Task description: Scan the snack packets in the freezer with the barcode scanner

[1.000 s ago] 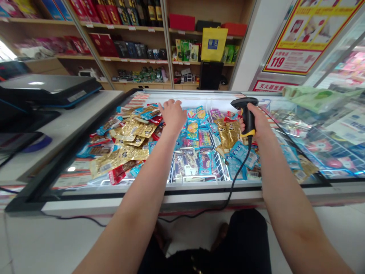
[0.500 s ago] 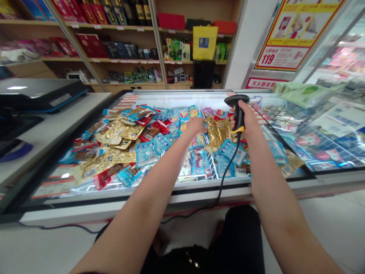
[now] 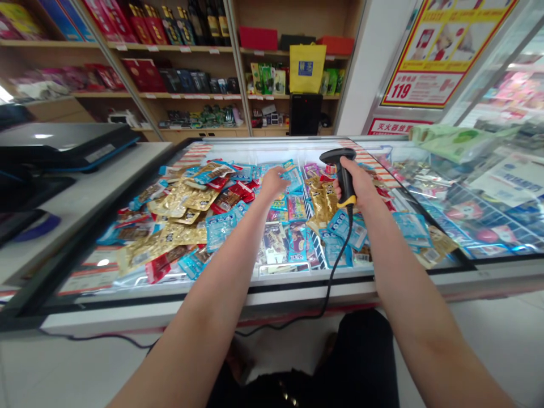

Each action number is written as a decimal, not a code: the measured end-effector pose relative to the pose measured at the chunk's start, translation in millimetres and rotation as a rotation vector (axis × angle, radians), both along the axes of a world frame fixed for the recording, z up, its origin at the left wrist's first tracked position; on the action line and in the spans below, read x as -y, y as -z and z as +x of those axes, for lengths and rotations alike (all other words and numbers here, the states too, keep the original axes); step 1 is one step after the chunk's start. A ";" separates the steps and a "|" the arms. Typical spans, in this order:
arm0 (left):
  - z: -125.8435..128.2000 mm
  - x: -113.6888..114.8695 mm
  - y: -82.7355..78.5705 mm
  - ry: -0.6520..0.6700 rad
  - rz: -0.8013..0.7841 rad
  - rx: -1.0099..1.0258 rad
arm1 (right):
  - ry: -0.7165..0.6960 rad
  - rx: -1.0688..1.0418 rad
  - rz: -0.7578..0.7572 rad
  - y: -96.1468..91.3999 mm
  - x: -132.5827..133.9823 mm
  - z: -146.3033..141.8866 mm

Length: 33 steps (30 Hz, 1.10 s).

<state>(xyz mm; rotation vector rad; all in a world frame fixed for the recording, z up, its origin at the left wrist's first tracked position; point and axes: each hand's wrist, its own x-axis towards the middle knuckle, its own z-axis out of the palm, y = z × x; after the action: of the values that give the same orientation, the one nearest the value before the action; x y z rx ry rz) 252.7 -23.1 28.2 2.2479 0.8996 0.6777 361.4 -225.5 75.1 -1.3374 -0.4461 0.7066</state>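
My right hand (image 3: 359,182) is wrapped round the handle of a black and yellow barcode scanner (image 3: 345,180), held upright over the right part of the freezer chest (image 3: 297,283). The scanner's black cord (image 3: 336,266) hangs down over the front rim. With fingers closed, my left hand (image 3: 273,182) pinches a blue snack packet (image 3: 294,174) above the middle compartment. Below it lie more colourful packets (image 3: 296,208). Several gold packets (image 3: 323,198) sit in the wire basket beneath the scanner. A heap of gold, red and blue packets (image 3: 187,198) lies to the left.
A counter with a scale (image 3: 68,144) stands at the left. Another freezer section (image 3: 480,198), with a green bag (image 3: 450,141) on top, is at the right. Shelves of boxes and bottles (image 3: 182,96) line the back. The cord also runs along the chest's front.
My left hand has moved slightly left and now holds a blue packet raised at its fingertips. My right hand has brought the scanner left, closer to that packet.
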 end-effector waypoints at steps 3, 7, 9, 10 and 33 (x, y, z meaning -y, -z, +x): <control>-18.1 -10.6 -7.8 -0.057 -0.110 0.115 | -0.086 -0.052 0.000 0.8 -4.7 -10.0; -39.1 -18.7 -12.7 -0.068 -0.336 0.301 | -0.148 -0.150 0.003 -1.0 -20.8 -31.8; -46.0 -20.5 -13.6 -0.061 -0.378 0.358 | -0.153 -0.215 0.019 -3.9 -33.2 -45.7; -48.6 -21.1 -14.1 -0.062 -0.381 0.374 | -0.146 -0.238 0.045 -5.5 -39.7 -52.6; -42.3 -26.0 2.6 -0.030 -0.127 0.225 | -0.124 -0.343 0.103 -7.0 -49.6 -78.8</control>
<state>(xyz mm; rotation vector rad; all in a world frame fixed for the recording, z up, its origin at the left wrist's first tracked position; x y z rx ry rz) 210.3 2.9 25.7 2.0037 0.8420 0.8440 282.5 -175.9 82.1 -1.0715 -0.2863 0.9829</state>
